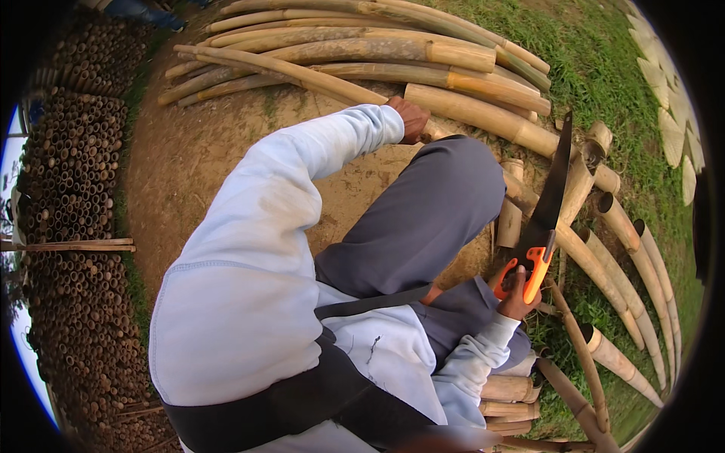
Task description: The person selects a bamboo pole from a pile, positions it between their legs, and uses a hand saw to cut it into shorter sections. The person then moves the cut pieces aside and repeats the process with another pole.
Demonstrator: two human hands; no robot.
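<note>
My left hand (411,119) is closed around a long bamboo pole (302,73), just beyond my raised knee. The pole runs from the far left to my hand, and my knee hides part of it. In my right hand (519,297), at the right of my lap, is a hand saw (553,181) with an orange and black handle. Its dark blade points away from me and slants upward in the view. Behind the blade stands a short bamboo piece (578,185); I cannot tell whether the teeth touch any bamboo.
A heap of bamboo poles (453,54) lies across the far side. Several cut lengths (615,347) spread over the grass (589,68) at the right. Stacked bamboo (75,166) forms a wall at the left, beside bare dirt (170,158). A black strap (302,400) crosses my body.
</note>
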